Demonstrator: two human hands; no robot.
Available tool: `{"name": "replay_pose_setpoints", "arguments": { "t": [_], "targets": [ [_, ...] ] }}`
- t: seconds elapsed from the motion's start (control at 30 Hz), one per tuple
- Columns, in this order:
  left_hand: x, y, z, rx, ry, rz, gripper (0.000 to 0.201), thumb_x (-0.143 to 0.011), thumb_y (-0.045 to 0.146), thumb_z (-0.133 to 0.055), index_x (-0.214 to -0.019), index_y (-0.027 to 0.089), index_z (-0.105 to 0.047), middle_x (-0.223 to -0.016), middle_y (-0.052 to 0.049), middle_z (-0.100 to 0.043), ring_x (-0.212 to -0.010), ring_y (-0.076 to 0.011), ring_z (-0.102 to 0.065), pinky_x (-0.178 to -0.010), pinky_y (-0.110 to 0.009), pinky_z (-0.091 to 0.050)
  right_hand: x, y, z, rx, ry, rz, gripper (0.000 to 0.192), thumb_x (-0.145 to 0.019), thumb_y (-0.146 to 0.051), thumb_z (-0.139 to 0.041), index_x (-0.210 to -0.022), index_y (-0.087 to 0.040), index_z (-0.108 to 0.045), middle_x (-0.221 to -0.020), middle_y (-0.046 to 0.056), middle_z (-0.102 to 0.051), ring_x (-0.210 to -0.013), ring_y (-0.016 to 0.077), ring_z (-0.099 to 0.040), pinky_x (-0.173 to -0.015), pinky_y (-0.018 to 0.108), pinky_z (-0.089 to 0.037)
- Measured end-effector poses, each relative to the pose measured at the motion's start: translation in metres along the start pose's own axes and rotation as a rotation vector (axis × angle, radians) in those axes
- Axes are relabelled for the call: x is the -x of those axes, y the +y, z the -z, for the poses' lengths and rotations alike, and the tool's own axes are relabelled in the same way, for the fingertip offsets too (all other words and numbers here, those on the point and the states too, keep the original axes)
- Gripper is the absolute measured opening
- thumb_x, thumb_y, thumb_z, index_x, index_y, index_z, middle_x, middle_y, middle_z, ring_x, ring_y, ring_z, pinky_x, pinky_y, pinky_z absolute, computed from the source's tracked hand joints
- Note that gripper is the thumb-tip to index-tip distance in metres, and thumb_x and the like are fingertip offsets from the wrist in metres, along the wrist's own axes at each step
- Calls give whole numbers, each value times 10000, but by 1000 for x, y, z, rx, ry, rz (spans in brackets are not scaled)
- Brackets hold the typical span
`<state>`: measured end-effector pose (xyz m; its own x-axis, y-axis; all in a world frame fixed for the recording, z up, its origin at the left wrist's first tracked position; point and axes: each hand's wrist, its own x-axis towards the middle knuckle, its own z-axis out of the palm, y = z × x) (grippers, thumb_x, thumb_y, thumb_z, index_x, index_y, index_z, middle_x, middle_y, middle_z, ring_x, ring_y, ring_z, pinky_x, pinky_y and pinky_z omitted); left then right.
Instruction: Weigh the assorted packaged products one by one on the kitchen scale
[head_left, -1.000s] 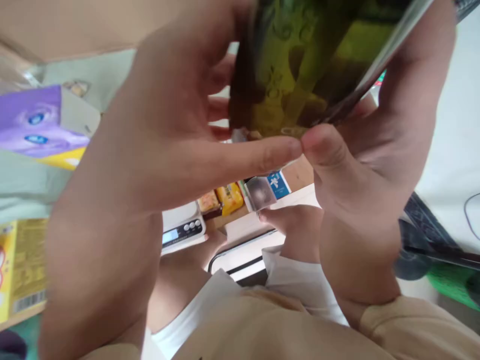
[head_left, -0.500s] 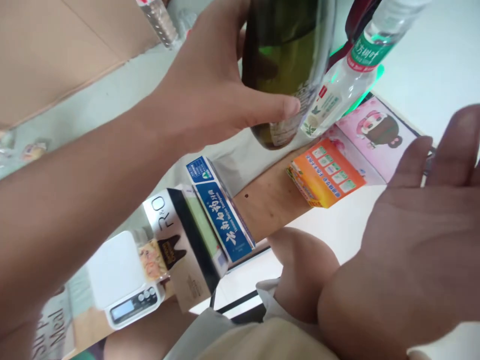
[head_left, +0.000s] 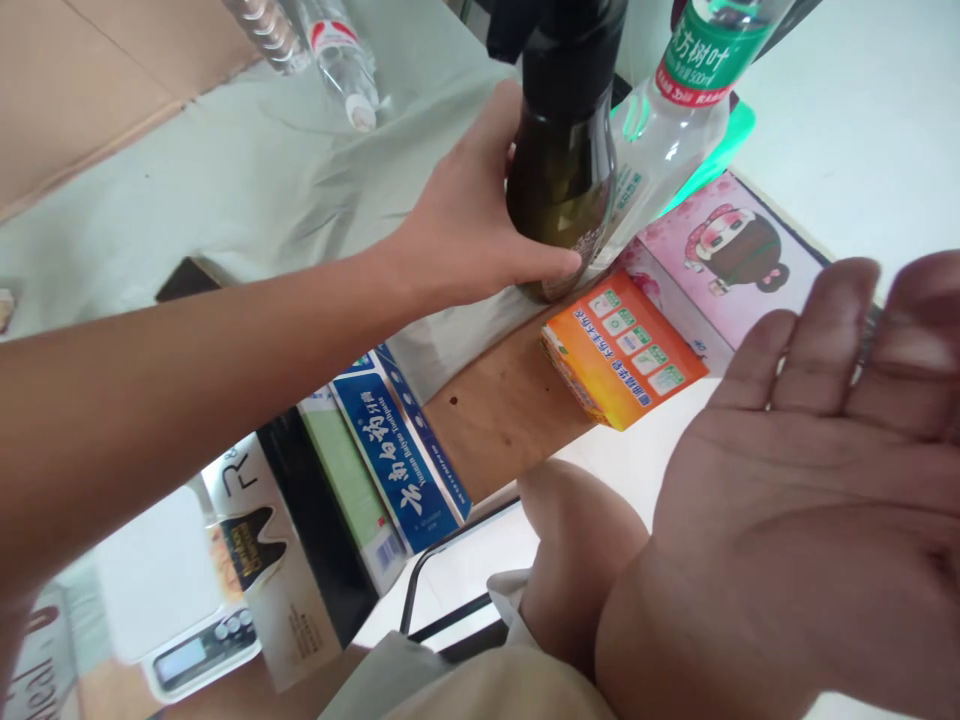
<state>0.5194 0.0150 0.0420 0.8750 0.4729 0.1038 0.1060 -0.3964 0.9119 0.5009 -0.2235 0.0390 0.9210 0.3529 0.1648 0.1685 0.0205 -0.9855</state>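
Observation:
My left hand (head_left: 480, 220) is wrapped round a dark green spray bottle (head_left: 566, 170) with a black top and some liquid inside. The bottle is upright, its base low behind an orange packet (head_left: 626, 350); I cannot tell whether it rests on the surface. Close behind it leans a clear plastic bottle (head_left: 675, 140) with a green and red label. My right hand (head_left: 810, 480) is palm up at the right, fingers stretched and holding nothing. Beyond its fingertips is a pink box (head_left: 739, 250) with a cartoon girl.
A blue toothpaste box (head_left: 405, 460) lies beside a green box (head_left: 345, 480) and a black and beige box (head_left: 289, 560) on the wooden board (head_left: 502, 410). Further left is a white kitchen scale (head_left: 161, 580). Clear bottles (head_left: 341, 65) lie at the back, near cardboard (head_left: 105, 90).
My left hand has lowered the spray bottle, so its black top now shows. The view has shifted, bringing another clear bottle at the back into sight. My right hand stays open.

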Motion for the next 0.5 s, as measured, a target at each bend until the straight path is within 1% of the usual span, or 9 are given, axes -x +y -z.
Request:
{"name": "replay_pose_setpoints", "arguments": {
  "t": [0.07, 0.1, 0.17, 0.23, 0.27, 0.37, 0.43, 0.5],
  "targets": [
    [-1, -1, -2, -7, -15, 7, 644, -476, -82, -969, -944, 253, -681, -1070, 1, -744, -1102, -253, -665, -868, -314, -509, -2, -3, -10, -111, 107, 26, 503, -1052, -354, -333, -1243, -590, -734, -1600, -239, -608, -1718, 264, -347, -1470, 656, -284],
    [-2, -1, -3, -22, -26, 2, 636, -488, -57, -980, -944, 255, -666, -1093, -6, -745, -1109, -254, -668, -877, -319, -514, -4, -3, -13, -150, 138, 13, 519, -1049, -305, -331, -1169, -541, -778, -1548, -206, -665, -1689, 260, -407, -1446, 652, -346],
    [-2, -2, -4, -70, -50, -14, 615, -538, 16, -999, -966, 262, -631, -1137, -23, -745, -1134, -264, -674, -898, -341, -524, -9, -2, -14, -193, 184, -53, 588, -1063, -245, -273, -1037, -475, -813, -1480, -175, -723, -1690, 229, -399, -1409, 646, -420],
    [-3, -3, -5, -132, -80, -32, 612, -587, 80, -999, -1003, 272, -593, -1173, -35, -736, -1166, -281, -678, -907, -371, -538, -13, -1, -12, -248, 232, -113, 635, -1079, -216, -243, -925, -447, -813, -1401, -150, -770, -1712, 197, -338, -1392, 648, -448],
    [-3, -4, -5, -159, -94, -36, 624, -594, 93, -996, -1019, 277, -577, -1186, -39, -730, -1188, -291, -676, -902, -382, -544, -15, -1, -11, -279, 233, -131, 643, -1087, -213, -242, -889, -444, -809, -1376, -145, -781, -1721, 184, -313, -1394, 649, -445],
    [-6, -8, -5, -190, -118, -25, 689, -552, 79, -1000, -1026, 288, -545, -1174, -40, -717, -1249, -316, -663, -882, -390, -551, -15, -1, -12, -336, 205, -135, 671, -1103, -210, -222, -880, -460, -804, -1370, -152, -776, -1721, 161, -310, -1422, 644, -402],
    [-9, -10, -6, -167, -115, 5, 714, -505, 45, -1002, -987, 289, -535, -1093, -25, -715, -1240, -317, -669, -887, -382, -545, -13, -1, -14, -328, 227, -134, 667, -1112, -223, -208, -904, -454, -798, -1358, -147, -780, -1706, 156, -348, -1408, 623, -433],
    [-10, -9, -7, -92, -110, 63, 724, -465, -3, -993, -950, 285, -538, -978, 1, -705, -1174, -300, -695, -893, -365, -536, -12, 0, -18, -294, 252, -133, 608, -1114, -239, -235, -923, -426, -782, -1344, -130, -788, -1682, 161, -405, -1376, 601, -488]
  ]
}}
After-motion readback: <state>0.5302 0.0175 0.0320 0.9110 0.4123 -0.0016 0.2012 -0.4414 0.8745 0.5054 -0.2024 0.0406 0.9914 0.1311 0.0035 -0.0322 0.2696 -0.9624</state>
